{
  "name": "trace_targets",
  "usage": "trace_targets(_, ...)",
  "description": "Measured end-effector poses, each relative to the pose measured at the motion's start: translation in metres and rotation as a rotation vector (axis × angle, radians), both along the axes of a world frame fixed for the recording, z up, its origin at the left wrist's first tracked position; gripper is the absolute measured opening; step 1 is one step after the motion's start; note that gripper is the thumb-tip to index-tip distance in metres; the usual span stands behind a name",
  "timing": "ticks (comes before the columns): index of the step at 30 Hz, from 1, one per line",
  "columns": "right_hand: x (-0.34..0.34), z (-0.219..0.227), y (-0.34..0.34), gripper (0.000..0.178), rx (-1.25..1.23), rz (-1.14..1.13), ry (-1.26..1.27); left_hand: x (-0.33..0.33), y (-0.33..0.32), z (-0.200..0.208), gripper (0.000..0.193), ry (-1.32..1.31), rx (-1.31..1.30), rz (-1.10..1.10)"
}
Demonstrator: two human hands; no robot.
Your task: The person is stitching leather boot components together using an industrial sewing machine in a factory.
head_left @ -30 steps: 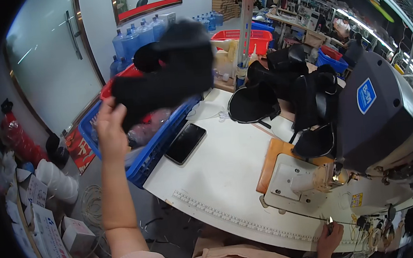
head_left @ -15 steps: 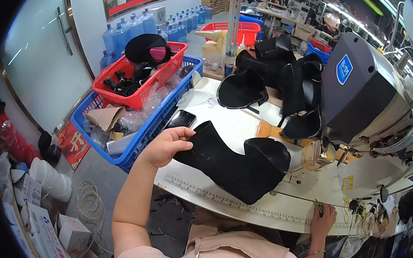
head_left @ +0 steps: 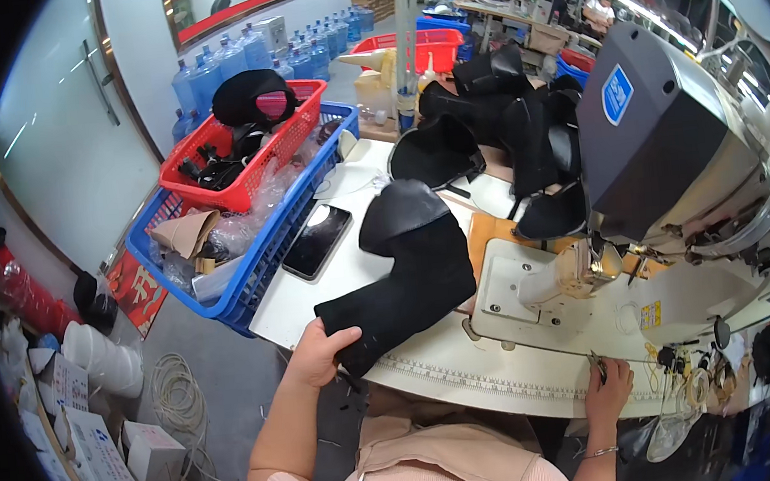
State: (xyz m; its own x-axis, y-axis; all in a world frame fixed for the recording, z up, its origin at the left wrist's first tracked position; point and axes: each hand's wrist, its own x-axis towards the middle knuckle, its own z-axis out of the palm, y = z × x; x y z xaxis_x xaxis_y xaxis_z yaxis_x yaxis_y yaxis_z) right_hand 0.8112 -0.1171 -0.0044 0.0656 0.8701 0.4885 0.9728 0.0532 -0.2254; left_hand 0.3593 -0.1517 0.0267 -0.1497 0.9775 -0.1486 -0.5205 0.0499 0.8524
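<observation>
My left hand (head_left: 319, 353) pinches the end of a black fabric boot upper (head_left: 411, 279) between thumb and fingers. The piece lies bent over the white sewing table, its shiny leather-like part (head_left: 401, 216) pointing away from me. At the table's front right edge, my right hand (head_left: 609, 388) is closed round what look like small dark thread snips (head_left: 598, 366), partly hidden by the fingers. Just right of the upper is the sewing machine (head_left: 659, 125), with its light base plate (head_left: 510, 284).
A black phone (head_left: 317, 241) lies left of the upper. Beside the table, a red basket (head_left: 255, 165) rests in a blue crate (head_left: 256, 284). More black uppers (head_left: 522, 137) are piled at the back. A printed ruler (head_left: 471, 384) follows the front edge.
My left hand has come lower and nearer to me. The boot upper has swung round to the left, its leather-like part now at the far end, off the machine's base plate. My right hand stays at the edge.
</observation>
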Motion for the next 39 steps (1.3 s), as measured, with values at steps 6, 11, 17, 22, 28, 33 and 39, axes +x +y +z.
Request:
trace_targets(6, -0.024, -0.024, -0.067, 0.023, 0.047, -0.065, -0.022, -0.011, -0.041, -0.021, 0.036, -0.189, 0.039, -0.002)
trace_targets(11, -0.065, -0.017, -0.059, 0.030, 0.131, 0.227, 0.071, 0.006, -0.049, -0.027, 0.041, -0.114, 0.095, -0.074)
trace_targets(17, -0.151, -0.013, -0.042, 0.050, -0.410, 0.667, 1.060, 0.062, -0.057, -0.045, 0.045, 0.403, 0.163, -0.122)
trace_targets(22, -0.188, -0.009, -0.022, 0.050, -0.753, 0.589, 1.702, 0.096, -0.053, -0.056, 0.056, 0.914, 0.268, -0.564)
trace_targets(28, -0.194, -0.004, -0.007, 0.063, -0.581, 0.612, 1.594, 0.100, -0.047, -0.009, 0.061, 1.089, -0.011, -0.719)
trace_targets(33, -0.197, 0.009, -0.018, 0.066, -0.706, 0.698, 1.375, 0.090, -0.046, -0.038, 0.037, 0.066, -0.008, -0.188)
trace_targets(39, -0.195, 0.001, -0.022, 0.069, -0.802, 0.728, 1.660, 0.083, -0.055, -0.045, 0.053, -0.487, 0.148, -0.178)
